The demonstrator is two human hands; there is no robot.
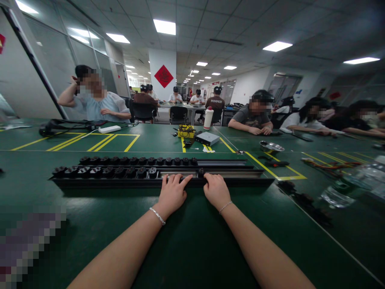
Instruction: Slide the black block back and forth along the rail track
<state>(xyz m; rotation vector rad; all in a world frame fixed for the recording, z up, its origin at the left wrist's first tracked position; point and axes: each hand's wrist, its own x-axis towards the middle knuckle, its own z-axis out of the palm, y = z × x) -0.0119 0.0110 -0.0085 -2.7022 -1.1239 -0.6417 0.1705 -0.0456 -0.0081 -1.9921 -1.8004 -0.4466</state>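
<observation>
Across the table lies a long black rail [114, 184], its channel partly filled with a row of black plug-socket modules [108, 172]. Behind it, parallel, is a second black rail [225, 163] with a similar row of modules. My left hand [174, 192] rests on the front rail's near edge, its fingers spread over the silvery bare channel. On the right, my right hand [217, 189] has its fingers curled at a single black module [201, 172] in that channel, apart from the row. The fingertips partly hide how it is gripped.
Loose black modules [306, 202] and a plastic bottle [339, 190] lie at the right. Beyond the rails are a metal bowl [271, 147], a grey box [207, 138], a yellow box of cables [186, 130] and a white bottle [208, 118]. Other people sit around the table.
</observation>
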